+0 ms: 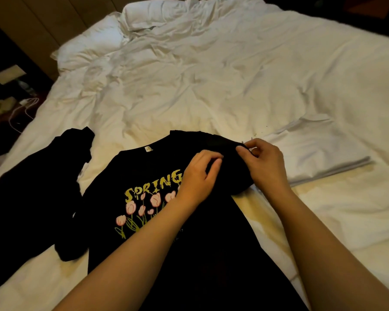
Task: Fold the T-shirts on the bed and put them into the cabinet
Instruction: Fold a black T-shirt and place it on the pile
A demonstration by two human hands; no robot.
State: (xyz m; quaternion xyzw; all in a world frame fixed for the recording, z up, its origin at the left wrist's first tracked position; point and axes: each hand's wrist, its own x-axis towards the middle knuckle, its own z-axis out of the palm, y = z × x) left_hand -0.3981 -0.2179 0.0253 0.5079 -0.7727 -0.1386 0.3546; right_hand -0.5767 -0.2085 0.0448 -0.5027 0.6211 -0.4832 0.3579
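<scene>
1. A black cotton T-shirt printed with yellow "SPRING" lettering and pink tulips [166, 221] lies face up at the near edge of the wide bed covered in a rumpled white duvet [211, 75], its collar toward the pillows.
2. The right hand [264, 162] pinches the fabric at the shirt's right shoulder, thumb and fingers curled closed on the folded-in sleeve.
3. The left hand [199, 176] rests just beside it on the same fold, fingers bent and gripping the cloth.
4. A second crumpled black garment [32, 187] lies at the bed's left edge.
5. A folded white cloth [312, 153] sits toward the right edge.
</scene>
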